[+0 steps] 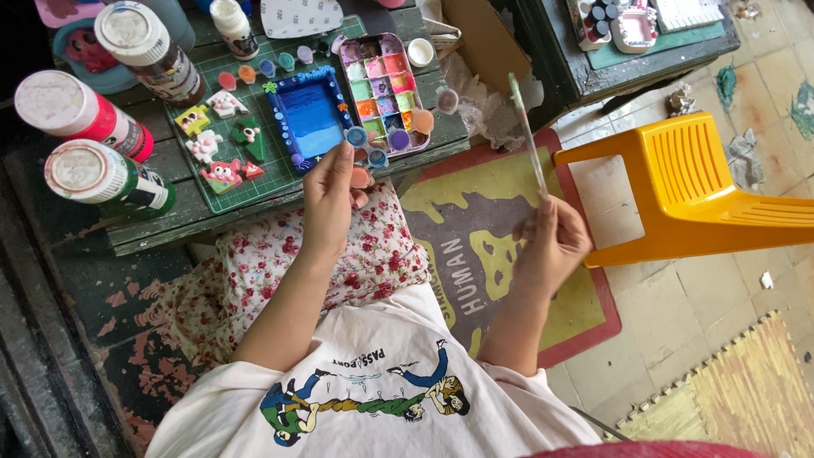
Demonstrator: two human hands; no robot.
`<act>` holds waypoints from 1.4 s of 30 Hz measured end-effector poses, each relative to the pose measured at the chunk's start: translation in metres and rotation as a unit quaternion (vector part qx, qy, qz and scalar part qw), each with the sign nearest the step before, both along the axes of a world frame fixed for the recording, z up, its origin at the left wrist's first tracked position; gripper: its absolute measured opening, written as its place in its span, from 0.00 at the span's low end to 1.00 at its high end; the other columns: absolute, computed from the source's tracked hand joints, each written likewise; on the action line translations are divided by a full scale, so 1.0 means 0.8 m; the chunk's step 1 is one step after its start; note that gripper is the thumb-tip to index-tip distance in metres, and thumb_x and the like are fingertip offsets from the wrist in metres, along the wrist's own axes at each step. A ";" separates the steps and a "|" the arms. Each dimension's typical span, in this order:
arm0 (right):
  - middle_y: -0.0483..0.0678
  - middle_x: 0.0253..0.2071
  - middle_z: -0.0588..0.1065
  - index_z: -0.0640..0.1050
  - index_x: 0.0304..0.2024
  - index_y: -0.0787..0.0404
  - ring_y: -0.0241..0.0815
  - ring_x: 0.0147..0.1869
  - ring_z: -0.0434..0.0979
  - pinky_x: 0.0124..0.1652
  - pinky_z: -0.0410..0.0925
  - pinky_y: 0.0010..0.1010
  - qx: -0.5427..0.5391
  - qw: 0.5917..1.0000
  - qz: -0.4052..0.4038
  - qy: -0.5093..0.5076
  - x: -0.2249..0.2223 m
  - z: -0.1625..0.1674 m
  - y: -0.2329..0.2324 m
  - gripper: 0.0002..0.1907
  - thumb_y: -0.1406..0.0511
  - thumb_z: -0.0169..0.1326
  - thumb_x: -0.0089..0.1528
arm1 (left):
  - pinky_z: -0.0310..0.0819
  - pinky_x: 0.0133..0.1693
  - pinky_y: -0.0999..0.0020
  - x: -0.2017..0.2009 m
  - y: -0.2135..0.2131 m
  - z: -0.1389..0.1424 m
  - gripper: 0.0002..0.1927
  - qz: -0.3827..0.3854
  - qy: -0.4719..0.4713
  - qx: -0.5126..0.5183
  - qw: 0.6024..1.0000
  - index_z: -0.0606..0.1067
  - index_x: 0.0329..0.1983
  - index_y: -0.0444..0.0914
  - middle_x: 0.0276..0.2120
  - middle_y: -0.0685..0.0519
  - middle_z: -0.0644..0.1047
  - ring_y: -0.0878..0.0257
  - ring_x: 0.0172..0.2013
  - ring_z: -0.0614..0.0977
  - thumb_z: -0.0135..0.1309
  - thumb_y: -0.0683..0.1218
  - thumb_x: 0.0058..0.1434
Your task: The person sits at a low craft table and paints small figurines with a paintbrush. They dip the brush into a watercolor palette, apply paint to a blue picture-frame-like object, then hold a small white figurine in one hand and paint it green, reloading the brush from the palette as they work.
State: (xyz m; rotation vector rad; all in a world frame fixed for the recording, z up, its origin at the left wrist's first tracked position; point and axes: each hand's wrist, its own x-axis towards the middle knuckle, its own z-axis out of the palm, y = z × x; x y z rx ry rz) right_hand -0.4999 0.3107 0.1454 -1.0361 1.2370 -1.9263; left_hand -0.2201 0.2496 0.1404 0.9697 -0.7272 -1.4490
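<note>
Worn green desk (212, 216): left hand (331, 191) pinches a small blue paint pot (357, 136) at the front edge, right hand (551, 242) grips a brush (527, 136) off the right side. Looks mid-painting; loading the brush probably comes next.

Three paint bottles (85, 136) stand at upper left; a yellow plastic chair (695, 187) fills the right of the frame.

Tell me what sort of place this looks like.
Probably a home craft-painting corner: a rectangular multicoloured paint palette on a green gridded cutting mat, white-capped paint bottles beside it, and a thin paintbrush in the right hand.
</note>
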 end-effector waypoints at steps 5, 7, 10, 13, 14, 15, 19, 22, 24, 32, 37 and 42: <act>0.56 0.37 0.79 0.79 0.47 0.69 0.43 0.35 0.80 0.31 0.72 0.31 -0.045 0.997 0.039 -0.049 -0.003 0.026 0.025 0.05 0.72 0.56 0.69 | 0.63 0.27 0.79 0.004 0.003 0.004 0.21 0.006 0.005 -0.013 1.000 0.78 0.59 0.40 0.40 0.59 0.78 0.75 0.30 0.71 0.47 0.56 0.74; 0.56 0.38 0.79 0.77 0.47 0.68 0.44 0.38 0.82 0.30 0.74 0.31 -0.071 0.992 0.066 -0.084 0.001 0.032 0.029 0.05 0.71 0.54 0.71 | 0.63 0.27 0.79 0.004 0.006 0.002 0.21 0.010 -0.010 -0.030 0.999 0.78 0.60 0.40 0.37 0.60 0.76 0.76 0.30 0.70 0.46 0.56 0.75; 0.57 0.41 0.80 0.75 0.48 0.66 0.47 0.42 0.84 0.30 0.76 0.35 -0.130 0.986 0.085 -0.059 0.018 0.038 0.030 0.06 0.69 0.49 0.74 | 0.64 0.28 0.79 0.004 0.009 -0.002 0.21 0.013 -0.035 -0.040 0.998 0.78 0.63 0.42 0.30 0.62 0.72 0.76 0.29 0.69 0.47 0.56 0.76; 0.57 0.42 0.80 0.73 0.47 0.65 0.47 0.44 0.83 0.33 0.76 0.36 -0.179 0.978 0.071 0.079 0.048 0.038 0.019 0.06 0.68 0.47 0.74 | 0.66 0.27 0.78 0.004 0.011 -0.008 0.21 0.014 -0.060 -0.041 0.997 0.77 0.62 0.42 0.30 0.62 0.73 0.76 0.29 0.70 0.46 0.57 0.74; 0.57 0.42 0.79 0.73 0.46 0.64 0.46 0.45 0.83 0.35 0.75 0.36 -0.193 0.970 0.061 0.136 0.058 0.039 0.016 0.06 0.68 0.46 0.74 | 0.66 0.27 0.78 0.003 0.011 -0.010 0.21 0.012 -0.055 -0.040 0.998 0.77 0.62 0.42 0.29 0.62 0.73 0.75 0.29 0.70 0.47 0.57 0.74; 0.57 0.42 0.79 0.72 0.46 0.64 0.47 0.48 0.81 0.39 0.75 0.37 -0.189 0.962 0.052 0.191 0.067 0.040 0.016 0.05 0.68 0.46 0.74 | 0.67 0.28 0.77 0.002 0.012 -0.012 0.21 0.011 -0.050 -0.039 0.998 0.78 0.62 0.42 0.29 0.61 0.72 0.75 0.29 0.71 0.47 0.57 0.75; 0.58 0.43 0.79 0.71 0.46 0.65 0.47 0.55 0.76 0.53 0.73 0.38 -0.174 0.937 0.050 0.300 0.097 0.053 0.015 0.03 0.70 0.46 0.73 | 0.69 0.27 0.78 0.003 0.012 -0.016 0.21 0.016 -0.079 -0.026 0.996 0.78 0.61 0.42 0.27 0.61 0.73 0.75 0.28 0.72 0.47 0.57 0.74; 0.57 0.44 0.80 0.71 0.45 0.65 0.47 0.55 0.74 0.55 0.72 0.37 -0.162 0.929 0.064 0.326 0.104 0.062 0.011 0.03 0.71 0.46 0.72 | 0.70 0.27 0.77 0.003 0.012 -0.016 0.21 0.021 -0.094 -0.022 0.995 0.78 0.59 0.41 0.27 0.60 0.75 0.74 0.28 0.74 0.47 0.57 0.74; 0.57 0.44 0.80 0.71 0.45 0.65 0.48 0.55 0.74 0.56 0.71 0.36 -0.162 0.921 0.071 0.348 0.106 0.065 0.009 0.03 0.72 0.46 0.72 | 0.70 0.27 0.78 0.003 0.014 -0.015 0.21 0.019 -0.100 -0.023 0.995 0.78 0.60 0.42 0.27 0.60 0.75 0.75 0.28 0.74 0.46 0.56 0.74; 0.54 0.45 0.81 0.73 0.45 0.63 0.47 0.55 0.73 0.56 0.69 0.35 -0.175 0.904 0.067 0.385 0.107 0.075 0.008 0.05 0.75 0.46 0.70 | 0.70 0.29 0.78 0.003 0.023 -0.004 0.21 0.000 -0.130 -0.044 0.991 0.74 0.66 0.43 0.31 0.60 0.74 0.76 0.31 0.73 0.42 0.55 0.76; 0.50 0.45 0.82 0.75 0.43 0.61 0.46 0.55 0.74 0.56 0.66 0.36 -0.166 0.883 0.075 0.433 0.102 0.092 0.005 0.06 0.75 0.48 0.67 | 0.69 0.31 0.79 0.007 0.031 0.009 0.22 -0.026 -0.161 -0.057 0.985 0.70 0.70 0.45 0.35 0.61 0.72 0.76 0.32 0.70 0.39 0.54 0.77; 0.48 0.44 0.82 0.75 0.41 0.60 0.46 0.55 0.76 0.57 0.63 0.38 -0.175 0.858 0.090 0.474 0.099 0.108 0.000 0.07 0.76 0.51 0.64 | 0.68 0.32 0.80 0.005 0.030 0.015 0.22 -0.025 -0.197 -0.064 0.978 0.68 0.71 0.45 0.33 0.61 0.71 0.76 0.33 0.70 0.38 0.53 0.78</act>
